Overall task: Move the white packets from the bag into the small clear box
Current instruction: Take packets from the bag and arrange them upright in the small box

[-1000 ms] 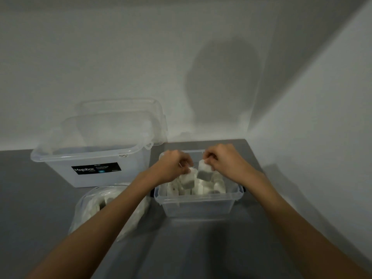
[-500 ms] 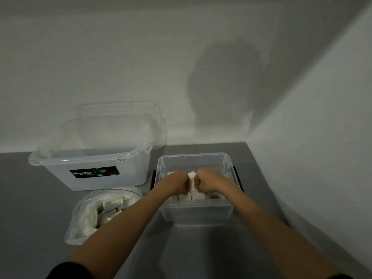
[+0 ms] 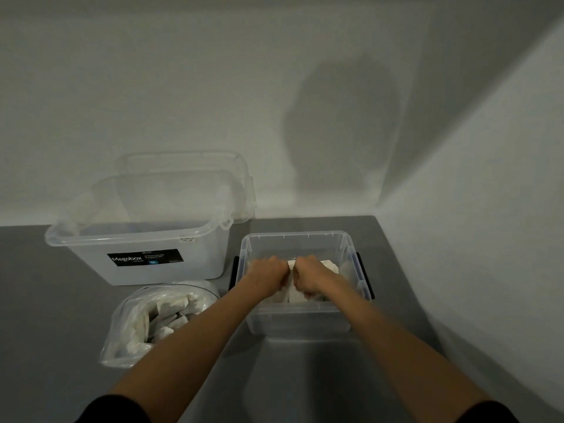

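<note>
- Grips: both are down inside the box [image 3: 299, 235], knuckles nearly meeting over its middle.
- Left grip [image 3: 268, 274]: fingers curled closed onto the packets [image 3: 331, 266] under it; my fingertips are out of sight.
- Right grip [image 3: 312, 277]: likewise curled closed onto packets. One white edge stands upright in the gap between my two fists.
- Packets: white, some lying in the box around and just behind my right grip, the others heaped in the bag [image 3: 128, 325].
- Box: small, clear, open-topped, with a black latch [image 3: 364, 279] on each side. It stands on the grey worktop [image 3: 45, 315] near the corner of the walls.
- Bag: clear plastic, mouth open, on the worktop left of the box. My left forearm passes over its right edge.
- Tub [image 3: 91, 264]: larger, clear, labelled "Megabox". It stands behind the bag and just beside the box on the left.
- Lid [image 3: 183, 166]: clear, propped upright between the tub and the wall.
</note>
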### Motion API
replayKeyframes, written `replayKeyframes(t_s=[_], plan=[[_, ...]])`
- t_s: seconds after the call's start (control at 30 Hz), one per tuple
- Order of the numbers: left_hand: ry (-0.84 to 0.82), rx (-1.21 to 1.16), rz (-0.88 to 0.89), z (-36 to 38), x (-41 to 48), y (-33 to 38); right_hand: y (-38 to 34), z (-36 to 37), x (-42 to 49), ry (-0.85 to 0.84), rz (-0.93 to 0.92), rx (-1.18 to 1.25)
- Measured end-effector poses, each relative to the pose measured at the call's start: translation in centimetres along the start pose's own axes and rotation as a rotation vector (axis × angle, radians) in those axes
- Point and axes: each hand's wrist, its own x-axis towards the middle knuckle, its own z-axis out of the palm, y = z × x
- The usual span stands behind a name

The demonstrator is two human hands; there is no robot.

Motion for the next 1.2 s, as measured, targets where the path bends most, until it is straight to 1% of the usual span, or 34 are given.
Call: replayKeyframes(t_s=[0.17,0.3,0.4,0.47,0.53,0.67,0.8,0.87,0.93,1.0,1.1,1.2], plan=[[0.020,-0.073,0.020,-1.0,-0.5,-0.5,-0.1,-0.9,-0.1,0.016,-0.005,-0.003],[0.016,-0.310,0.078,-3.3,-2.0,-1.2,-0.4,-3.9,-1.2,0.081,-0.057,0.015],[0.056,-0.465,0.144,-6.2,-4.2,-2.5,-1.2,-6.9,-2.3,0.210,-0.095,0.043],[0.109,-0.527,0.166,-8.2,-6.0,-3.6,-2.2,-8.6,-3.3,0.292,-0.127,0.079],[0.157,-0.567,0.167,-9.8,-7.8,-5.2,-4.0,-9.7,-4.7,0.338,-0.177,0.109],[0.220,-0.620,0.121,-10.9,-11.2,-9.3,-9.1,-9.8,-6.7,0.363,-0.274,0.163],[0.198,-0.628,0.058,-9.6,-14.5,-13.3,-14.8,-7.0,-7.3,0.293,-0.347,0.212],[0.171,-0.619,0.014,-8.3,-16.0,-15.3,-17.6,-5.0,-7.3,0.220,-0.375,0.247],[0.100,-0.592,-0.009,-6.9,-17.3,-17.2,-19.8,-2.8,-7.0,0.131,-0.379,0.250],[0.010,-0.549,-0.026,-5.2,-18.2,-18.8,-21.3,-0.4,-6.4,0.023,-0.357,0.207],[-0.057,-0.477,-0.060,-2.8,-19.0,-20.1,-22.6,3.6,-4.8,-0.104,-0.298,0.109],[-0.111,-0.484,-0.047,-0.8,-19.7,-20.6,-23.1,7.5,-3.2,-0.113,-0.212,0.036]])
